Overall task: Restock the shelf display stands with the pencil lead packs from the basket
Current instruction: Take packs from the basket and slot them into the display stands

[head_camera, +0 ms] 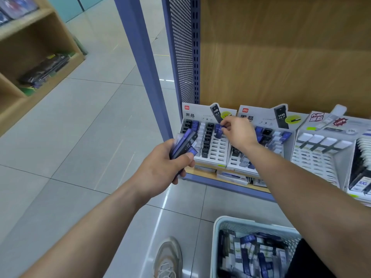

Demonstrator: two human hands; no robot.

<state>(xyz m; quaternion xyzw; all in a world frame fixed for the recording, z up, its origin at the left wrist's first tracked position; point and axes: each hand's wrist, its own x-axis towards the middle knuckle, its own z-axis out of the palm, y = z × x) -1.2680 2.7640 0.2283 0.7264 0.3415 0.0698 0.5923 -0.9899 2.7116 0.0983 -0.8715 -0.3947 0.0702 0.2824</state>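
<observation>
- We see the left hand [162, 167] held out in front of the shelf's left end. Its fingers and thumb curl round a fanned bunch [185, 143] of blue and black packs, one marked HB 0.7.
- In our view that bunch overlaps the near-left corner of the left stand [210, 149].
- The right hand [237, 131] reaches over the same stand near its right edge. Thumb and fingertips pinch the top of a single blue pack [218, 131].
- This pack stands about upright among the back rows of slots. Its lower end may already sit in a slot, but we cannot be sure through the blur.
- The two hands are apart, the left one lower and nearer us.
- The middle stand [269, 135] sits right against the left stand's right side, partly hidden by the right wrist. A right stand [321, 149] follows it.
- All three stand along the front edge of the shelf [202, 173].
- The basket [241, 220] is on the floor below the right forearm, at the bottom edge of our view, with loose packs [253, 255] inside.
- A shoe [168, 257] shows just left of the basket.
</observation>
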